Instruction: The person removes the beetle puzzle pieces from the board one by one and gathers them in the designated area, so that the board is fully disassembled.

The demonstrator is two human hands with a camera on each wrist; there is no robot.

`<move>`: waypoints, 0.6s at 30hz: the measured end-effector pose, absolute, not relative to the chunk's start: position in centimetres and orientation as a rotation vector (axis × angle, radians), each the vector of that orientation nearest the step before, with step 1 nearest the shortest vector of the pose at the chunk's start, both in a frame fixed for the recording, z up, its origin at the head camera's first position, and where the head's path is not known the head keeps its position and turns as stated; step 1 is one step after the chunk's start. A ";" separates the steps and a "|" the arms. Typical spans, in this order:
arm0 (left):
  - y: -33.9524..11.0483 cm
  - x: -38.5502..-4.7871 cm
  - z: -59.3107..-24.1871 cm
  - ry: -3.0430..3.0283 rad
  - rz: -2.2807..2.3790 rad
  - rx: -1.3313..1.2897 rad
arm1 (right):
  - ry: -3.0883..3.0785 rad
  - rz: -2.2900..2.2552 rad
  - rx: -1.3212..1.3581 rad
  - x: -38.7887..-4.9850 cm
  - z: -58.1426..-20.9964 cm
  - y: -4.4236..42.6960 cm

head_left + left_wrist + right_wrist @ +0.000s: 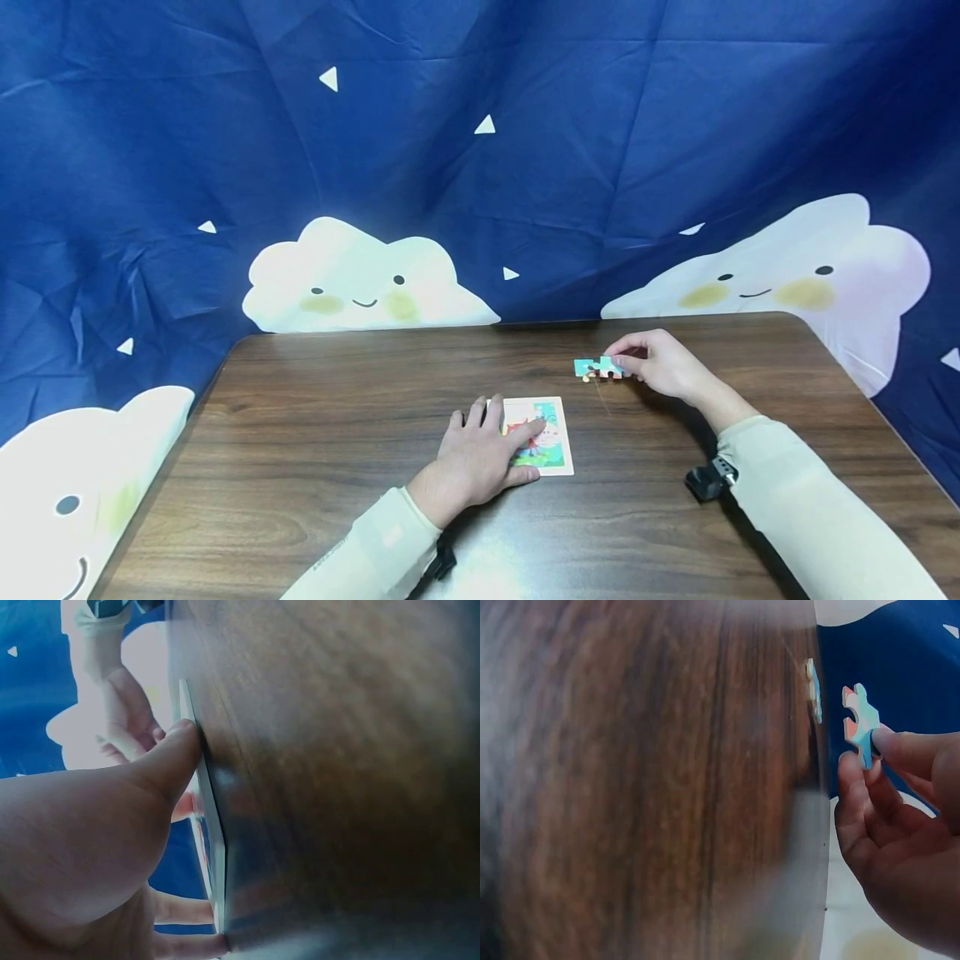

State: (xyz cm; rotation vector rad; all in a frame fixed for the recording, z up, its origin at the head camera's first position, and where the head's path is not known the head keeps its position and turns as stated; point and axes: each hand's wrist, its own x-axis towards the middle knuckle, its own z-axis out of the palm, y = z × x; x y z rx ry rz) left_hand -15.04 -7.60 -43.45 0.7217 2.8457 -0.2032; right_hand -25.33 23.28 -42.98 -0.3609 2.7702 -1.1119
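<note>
Pale sleeves (821,508) nearest the head camera, coming in from the bottom edge; black wrist camera (703,483) by the right one. Brown wood-grain desk (300,517), blue cloud-print curtain (450,167) behind it.

Left grip (480,454): fingers spread over the left part of a white-bordered picture board (557,470), index over the print, thumb at the near edge, pinching nothing. Board lies flat on the desk; print partly covered, can't tell if anything is missing from it.

Right grip (663,362): pinching a jigsaw piece (868,720) by one end between thumb and fingertips. Piece looks raised off the desk in the right wrist view, tilted, notched side sticking out; mostly blue-green, some red. Second piece (583,365) flat on the desk just left of it, beyond the board; the two look apart.

Handling, my judgement: pinch by the edge only, tabs and notches in plain sight. Light pressure, since a thin piece could twist or slip. Sort out its turn in the air, then level it before any contact; tilted, a tab could snag. Low wrist could knock the loose piece. Left fingers steady the board fine, but cover some print; shifting them to the border would show more.
</note>
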 end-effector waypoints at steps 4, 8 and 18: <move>-7.6 -15.0 -43.4 2.842 -0.210 0.722 | 2.830 -1.058 -0.384 -25.6 -43.4 23.5; -7.5 -15.1 -43.4 2.835 -0.213 0.716 | 2.843 -1.035 -0.385 -25.7 -43.5 23.5; -7.5 -15.1 -43.5 2.828 -0.207 0.702 | 2.864 -0.989 -0.367 -26.2 -44.0 23.6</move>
